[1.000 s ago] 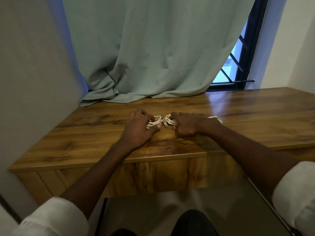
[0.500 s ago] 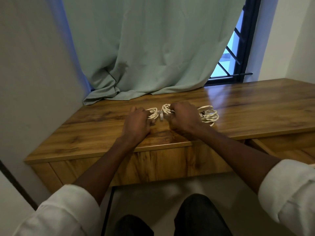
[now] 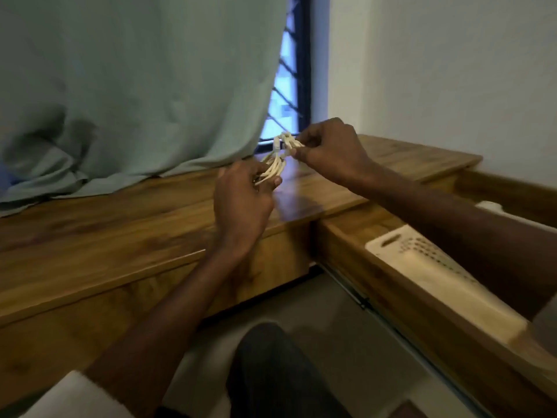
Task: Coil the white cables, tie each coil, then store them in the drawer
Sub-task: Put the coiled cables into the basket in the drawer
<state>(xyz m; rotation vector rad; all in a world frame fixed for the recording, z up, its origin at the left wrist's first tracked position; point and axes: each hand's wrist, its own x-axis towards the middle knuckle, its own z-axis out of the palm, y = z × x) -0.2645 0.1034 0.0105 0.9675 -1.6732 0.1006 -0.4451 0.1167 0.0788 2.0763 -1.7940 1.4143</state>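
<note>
The coil [image 3: 275, 159], which lay on the desk [image 3: 120, 224] half a second ago, is now lifted above its right end, the left hand [image 3: 241, 200] gripping its lower loops and the right hand [image 3: 328, 152] pinching its upper end. A curtain [image 3: 135, 86] hangs behind. To the right, the open drawer [image 3: 376, 267] holds a pale perforated basket [image 3: 422, 267], and the right forearm crosses over the drawer.

Whole frame motion-blurred; edges soft. White cable coil [image 3: 275, 164]: strands smear together, loop count unreadable; its lower end is hidden in the left hand [image 3: 241, 200], its upper end behind the right hand [image 3: 330, 152] fingers. Tie at mid-coil too blurred to tell. Drawer [image 3: 422, 297] cut off by right and bottom edges, interior partly hidden by the right forearm. Perforated pale object [image 3: 422, 267] inside: identity unclear. Table [image 3: 90, 236] and curtain [image 3: 120, 86] cut off at left.
</note>
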